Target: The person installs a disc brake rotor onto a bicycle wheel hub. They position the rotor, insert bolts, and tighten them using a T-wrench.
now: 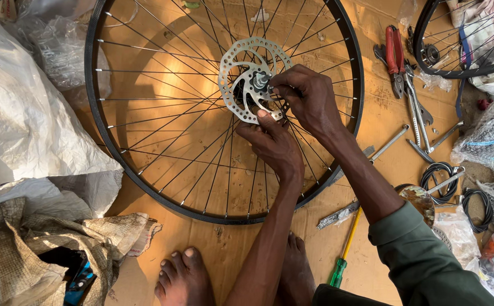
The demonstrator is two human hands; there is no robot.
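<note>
Steel spokes (162,107) ring both hands (292,122) at the disc rotor (247,73); pliers (395,56) nearby.

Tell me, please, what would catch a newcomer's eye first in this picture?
A large spoked bicycle wheel lies flat on brown cardboard, filling the middle. At its hub sits a silver brake disc, with the left hand and right hand on its lower right edge. Pliers and wrenches lie at right.

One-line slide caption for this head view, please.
Both hands, left hand and right hand, work at the brake disc on a spoked bicycle wheel lying on cardboard.
</note>
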